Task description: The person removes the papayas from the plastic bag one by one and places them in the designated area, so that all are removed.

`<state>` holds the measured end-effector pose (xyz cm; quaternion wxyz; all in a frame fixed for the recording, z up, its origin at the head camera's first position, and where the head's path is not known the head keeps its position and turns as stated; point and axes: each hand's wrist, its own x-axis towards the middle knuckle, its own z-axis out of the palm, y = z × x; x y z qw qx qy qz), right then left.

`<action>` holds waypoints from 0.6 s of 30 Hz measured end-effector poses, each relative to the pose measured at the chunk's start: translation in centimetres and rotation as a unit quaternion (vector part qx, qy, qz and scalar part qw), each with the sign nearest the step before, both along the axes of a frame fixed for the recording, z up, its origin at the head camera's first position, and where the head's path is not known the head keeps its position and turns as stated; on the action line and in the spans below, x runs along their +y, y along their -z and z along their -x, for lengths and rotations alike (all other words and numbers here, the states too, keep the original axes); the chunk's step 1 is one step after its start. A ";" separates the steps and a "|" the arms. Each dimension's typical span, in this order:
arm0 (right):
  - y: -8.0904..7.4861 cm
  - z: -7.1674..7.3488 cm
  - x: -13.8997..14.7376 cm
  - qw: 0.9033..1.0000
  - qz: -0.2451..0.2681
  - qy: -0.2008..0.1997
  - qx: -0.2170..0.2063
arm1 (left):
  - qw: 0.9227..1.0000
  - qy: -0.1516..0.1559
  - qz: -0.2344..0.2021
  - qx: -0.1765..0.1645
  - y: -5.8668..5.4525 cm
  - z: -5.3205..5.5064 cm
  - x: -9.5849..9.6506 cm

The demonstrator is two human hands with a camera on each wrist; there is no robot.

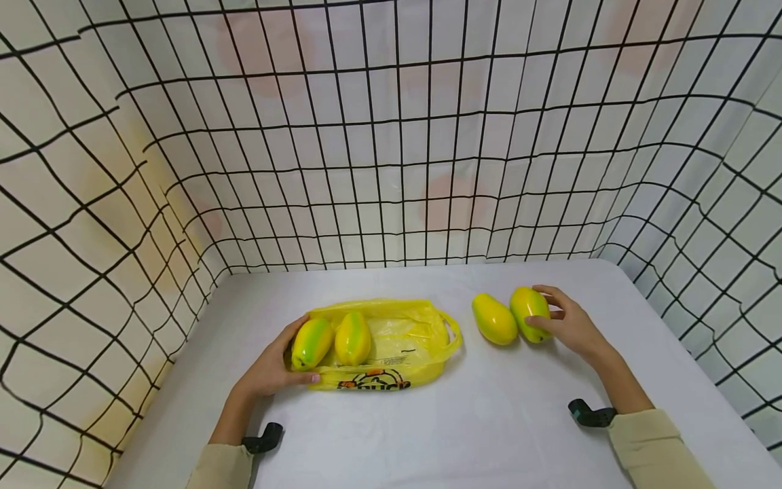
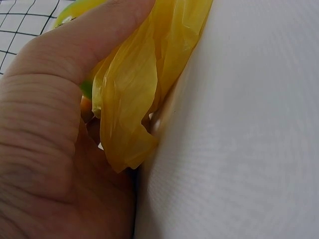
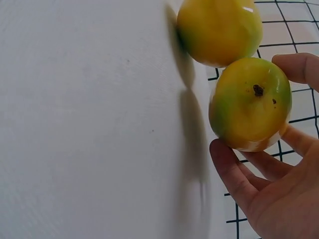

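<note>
A yellow plastic bag (image 1: 397,377) with dark print lies on its side, its handle end toward the right. Inside its left half sit two yellow-green mangoes, one at the far left (image 1: 312,343) and another beside it (image 1: 352,339). My left hand (image 1: 269,367) grips the bag's left end, thumb along the near edge; in the left wrist view the thumb (image 2: 84,45) presses over bunched yellow plastic (image 2: 129,99). To the right, my right hand (image 1: 571,326) holds a mango (image 1: 527,314) between thumb and fingers. Another mango (image 1: 493,319) lies against its left side.
A white cloth covers the table (image 1: 421,441). Black grid netting (image 1: 397,142) rises behind the table and along both sides, with pale cloth behind it. Dark wrist-worn devices sit on the left wrist (image 1: 264,438) and right wrist (image 1: 590,413).
</note>
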<state>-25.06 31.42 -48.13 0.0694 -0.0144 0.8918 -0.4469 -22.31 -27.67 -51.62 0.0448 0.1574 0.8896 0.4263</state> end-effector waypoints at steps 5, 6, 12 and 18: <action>0.1 -0.1 -0.3 1.000 -0.001 -0.003 -0.004 | 1.000 -0.001 0.004 -0.001 0.0 0.0 0.1; 0.2 -0.2 -0.4 1.000 -0.002 -0.004 -0.005 | 1.000 0.000 0.005 -0.001 0.0 0.0 0.1; 0.3 -0.3 -0.6 1.000 -0.007 -0.008 -0.008 | 1.000 -0.001 0.007 0.003 0.0 0.0 0.1; 0.4 -0.5 -0.9 1.000 -0.015 -0.004 -0.011 | 1.000 -0.002 0.008 0.000 0.0 0.1 0.1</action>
